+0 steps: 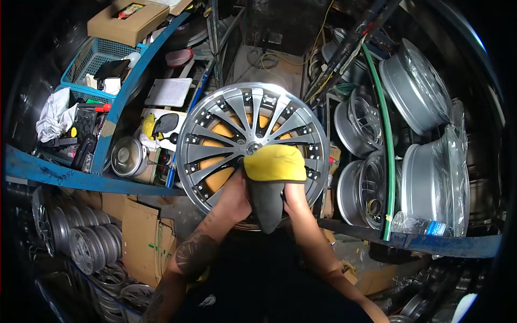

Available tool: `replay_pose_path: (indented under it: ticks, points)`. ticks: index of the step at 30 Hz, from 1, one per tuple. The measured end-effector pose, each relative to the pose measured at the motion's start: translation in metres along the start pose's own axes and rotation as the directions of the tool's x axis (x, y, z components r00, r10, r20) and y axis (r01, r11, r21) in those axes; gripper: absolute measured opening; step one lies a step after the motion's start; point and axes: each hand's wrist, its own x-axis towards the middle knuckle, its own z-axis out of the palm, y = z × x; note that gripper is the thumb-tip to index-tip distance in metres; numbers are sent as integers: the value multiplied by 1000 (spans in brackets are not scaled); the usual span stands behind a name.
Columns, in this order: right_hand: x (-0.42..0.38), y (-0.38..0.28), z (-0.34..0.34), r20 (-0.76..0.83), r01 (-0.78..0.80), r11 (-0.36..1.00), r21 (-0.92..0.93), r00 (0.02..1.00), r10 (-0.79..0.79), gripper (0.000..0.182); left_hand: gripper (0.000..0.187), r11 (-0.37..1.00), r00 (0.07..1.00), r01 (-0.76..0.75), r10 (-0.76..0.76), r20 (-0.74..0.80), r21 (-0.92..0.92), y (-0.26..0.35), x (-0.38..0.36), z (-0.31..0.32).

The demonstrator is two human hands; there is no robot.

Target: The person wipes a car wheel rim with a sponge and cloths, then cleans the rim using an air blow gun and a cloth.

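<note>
A large multi-spoke wheel rim point(221, 112) with a polished lip and orange behind its spokes lies in front of me. Over its lower middle is a cloth point(274, 164), yellow on one side and dark grey on the other, its grey part hanging towards me. My left hand point(238, 195) is at the cloth's left edge, with its fingers hidden. On the other side, my right hand point(294, 195) goes under the yellow part, and its fingers are covered too. Whether either hand grips the cloth cannot be made out.
Blue shelving point(124, 185) stands on the left, bearing a blue basket point(86, 59), a cardboard box point(126, 24) and tools. Several rims point(414, 89) fill the right rack behind a green pole point(383, 124). A plastic bottle point(417, 224) lies there. More rims point(89, 250) and flattened cardboard point(142, 237) are lower left.
</note>
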Motion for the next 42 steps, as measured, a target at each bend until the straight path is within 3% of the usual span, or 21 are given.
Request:
replay_pose_path:
  ticks: [1, 4, 7, 10, 13, 14, 15, 16, 19, 21, 24, 27, 30, 32, 33, 34, 38, 39, 40, 41, 42]
  points:
    - [6, 1, -3, -17, 107, 992, -61, 994, -109, 33, 49, 1000, 1000, -2, 2, 5, -4, 8, -2, 8]
    - [-6, -41, -17, 72, -223, 950, -217, 967, 243, 25, 53, 998, 1000, 26, -27, -8, -58, 19, -4, 17]
    - [-6, -40, -38, 138, -307, 950, -58, 940, 313, 18, 53, 981, 996, 72, -61, 66, -180, 27, -1, 14]
    - [-12, -47, -40, 126, -291, 955, -50, 947, 295, 22, 53, 932, 973, 154, -86, 213, -329, 28, 3, 14]
    - [-19, -63, -17, 134, -216, 973, -83, 965, 225, 21, 54, 973, 968, 68, -11, 251, -220, 28, 7, 17]
    - [-22, -60, -14, 141, -155, 977, -148, 974, 175, 20, 50, 995, 980, -77, 87, 177, -67, 27, 7, 10]
    - [-25, -58, -11, 150, -93, 973, -210, 981, 126, 19, 45, 975, 978, -195, 184, 101, 108, 26, 8, 4]
    - [-30, -63, -15, 243, 45, 919, -392, 968, 56, 21, 41, 924, 955, -292, 269, 123, 248, 27, 2, 11]
    - [-55, -85, 2, 239, 154, 916, -370, 969, -66, 18, 40, 829, 921, -389, 360, 149, 402, 36, -7, 23]
    - [-56, -77, 7, 372, 342, 909, -240, 897, -239, 15, 40, 831, 902, -431, 397, 168, 352, 37, -15, 24]
    - [-56, -73, 17, 398, 329, 906, -267, 893, -207, 16, 48, 984, 968, -98, 130, 217, -150, 45, -17, 31]
    - [-58, -74, 22, 434, 412, 833, -370, 869, -237, 13, 53, 993, 972, -98, 110, 207, -68, 44, -21, 24]
    - [-59, -71, 21, 456, 551, 678, -487, 822, -341, 12, 50, 963, 960, -268, 268, 87, -9, 34, -23, 2]
    - [-66, -68, 20, 386, 516, 710, -478, 850, -358, 7, 49, 953, 955, -271, 283, 85, -134, 34, -24, -3]
    - [-69, -76, 19, 398, 528, 643, -554, 847, -353, 7, 49, 936, 958, -147, 214, 188, -320, 38, -27, -1]
    - [-66, -66, 10, 382, 587, 592, -552, 809, -447, 8, 50, 929, 965, -135, 201, 165, -344, 40, -30, 0]
    - [-53, -72, -55, 199, 458, 665, -590, 880, -430, 4, 55, 921, 954, -243, 284, 96, -305, 53, -42, 1]
    - [-44, -77, -84, 69, 429, 721, -545, 879, -471, 5, 56, 938, 959, -257, 278, 61, -233, 54, -48, 6]
    - [-29, -79, -122, -62, 475, 701, -532, 804, -592, 14, 57, 952, 964, -240, 258, 72, -191, 54, -53, 8]
    - [-21, -93, -178, -133, 214, 433, -876, 755, -642, 20, 58, 964, 968, -223, 236, 82, -147, 54, -58, 8]
    - [-29, -118, -194, -178, -89, 171, -981, 757, -629, 27, 60, 972, 975, -207, 214, 56, -108, 51, -61, 6]
